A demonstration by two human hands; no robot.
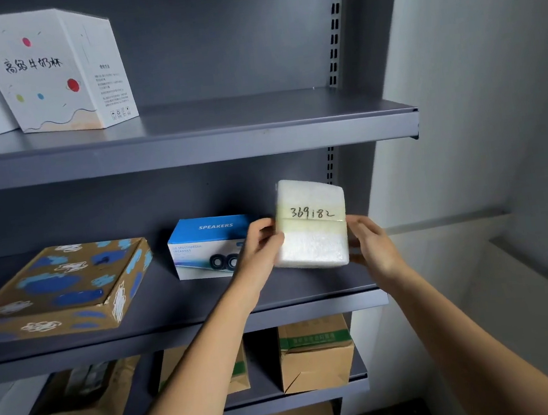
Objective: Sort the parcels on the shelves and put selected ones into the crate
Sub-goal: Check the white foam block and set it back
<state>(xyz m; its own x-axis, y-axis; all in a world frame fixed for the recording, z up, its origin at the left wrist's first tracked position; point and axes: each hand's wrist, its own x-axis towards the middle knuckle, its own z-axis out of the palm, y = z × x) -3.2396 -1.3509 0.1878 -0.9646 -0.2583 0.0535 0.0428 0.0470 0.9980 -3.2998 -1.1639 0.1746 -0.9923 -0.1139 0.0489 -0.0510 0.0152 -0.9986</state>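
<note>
The shelves are smooth, matt grey painted metal. At centre right the parcel is wrapped in white, finely pebbled foam sheet, banded by shiny yellowish tape. The speaker box beside it is glossy printed card. At left the flat box is rough brown cardboard daubed with blue and white paint. At upper left the white box is matt card; the cartons at the bottom are plain brown cardboard.

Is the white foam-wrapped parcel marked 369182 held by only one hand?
No, the left hand grips the left edge of the foam-wrapped parcel, and the right hand holds its right edge.
</note>
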